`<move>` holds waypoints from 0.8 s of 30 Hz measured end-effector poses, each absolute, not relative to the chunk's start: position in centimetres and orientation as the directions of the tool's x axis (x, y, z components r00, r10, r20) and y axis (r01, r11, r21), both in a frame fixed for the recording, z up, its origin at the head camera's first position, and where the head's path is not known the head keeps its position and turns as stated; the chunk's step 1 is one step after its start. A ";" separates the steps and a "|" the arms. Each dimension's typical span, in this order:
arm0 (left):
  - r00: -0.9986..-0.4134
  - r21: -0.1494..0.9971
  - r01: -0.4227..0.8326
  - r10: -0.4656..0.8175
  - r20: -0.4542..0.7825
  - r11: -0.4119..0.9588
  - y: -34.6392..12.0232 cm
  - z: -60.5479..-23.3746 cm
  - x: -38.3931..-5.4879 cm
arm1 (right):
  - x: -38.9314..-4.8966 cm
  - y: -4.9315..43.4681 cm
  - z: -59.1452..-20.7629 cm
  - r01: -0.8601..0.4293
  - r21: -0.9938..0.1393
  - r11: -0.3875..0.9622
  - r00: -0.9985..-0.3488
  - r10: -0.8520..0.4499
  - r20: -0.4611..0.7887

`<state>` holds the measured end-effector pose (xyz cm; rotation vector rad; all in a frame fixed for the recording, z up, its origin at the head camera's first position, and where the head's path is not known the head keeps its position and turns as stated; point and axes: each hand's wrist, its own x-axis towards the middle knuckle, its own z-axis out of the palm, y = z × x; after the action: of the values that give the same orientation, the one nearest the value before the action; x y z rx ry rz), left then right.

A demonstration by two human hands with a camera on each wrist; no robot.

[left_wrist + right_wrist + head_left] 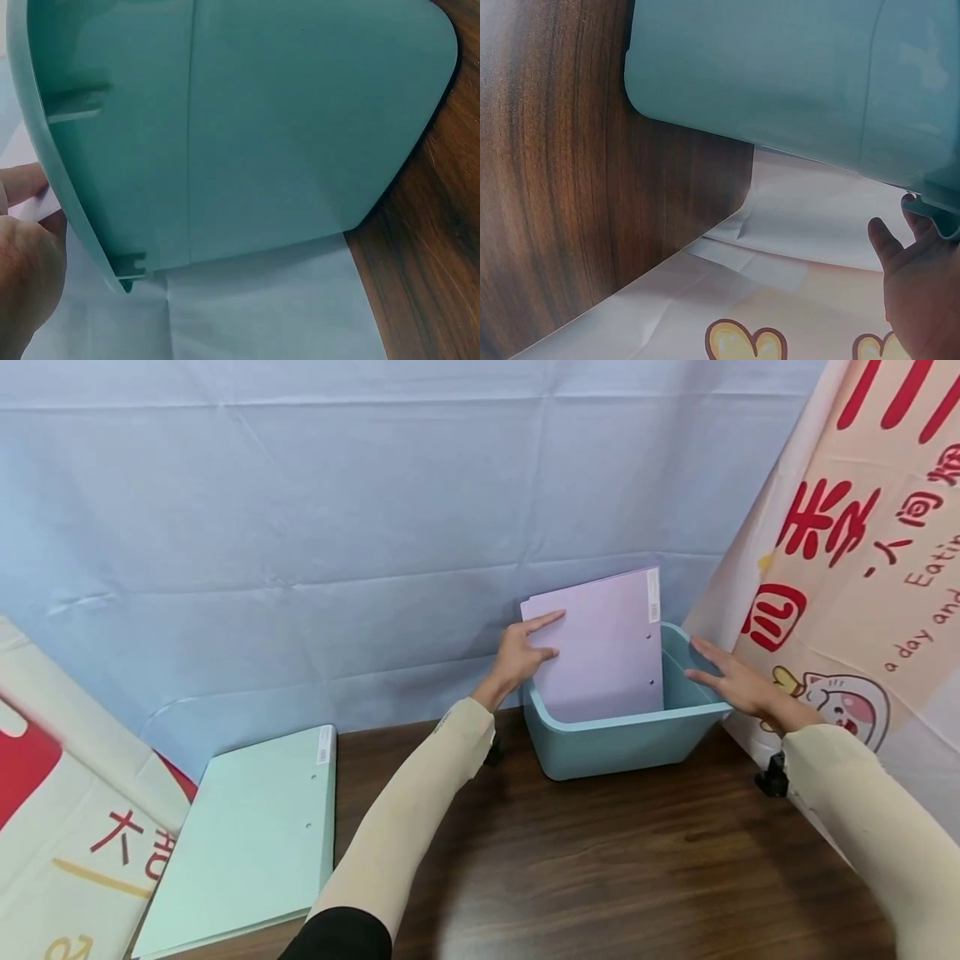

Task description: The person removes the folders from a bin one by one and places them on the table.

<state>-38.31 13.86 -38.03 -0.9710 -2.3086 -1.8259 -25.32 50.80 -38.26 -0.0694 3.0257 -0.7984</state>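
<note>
A light purple folder (592,647) with punched holes and a white label stands tilted in the blue-green plastic bin (622,743). My left hand (521,652) holds its left edge, index finger and thumb across the front face. In the left wrist view that edge passes between the digits of the left hand (30,270), beside the bin's rim (56,202). At the bin's right end, my right hand (738,681) rests on the rim with fingers spread. The right wrist view shows fingertips of the right hand (926,289) right at the rim's corner.
Light green folders (247,827) lie at the left of the brown wooden table (600,877). A pale blue cloth (300,527) hangs behind. Printed cloths with red lettering stand at the right (862,552) and left (82,802).
</note>
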 end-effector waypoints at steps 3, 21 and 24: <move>-0.808 0.870 0.485 0.430 0.404 0.093 14.0 -37.8 -38.2 | -25.3 50.8 -38.2 -0.040 -0.497 0.867 -0.999 -0.045 0.002; -0.796 0.815 0.578 0.194 0.574 -0.038 13.0 -36.7 -35.4 | -25.1 50.5 -38.1 -0.012 -0.496 0.868 -1.000 -0.022 -0.014; -0.788 0.804 0.591 0.165 0.593 -0.063 12.5 -35.8 -33.9 | -25.2 50.6 -38.1 -0.014 -0.490 0.872 -1.000 -0.024 -0.014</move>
<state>-33.94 12.49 -35.82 -0.8116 -1.9032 -1.9196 -25.17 50.56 -38.11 -0.0306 3.0202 -0.7896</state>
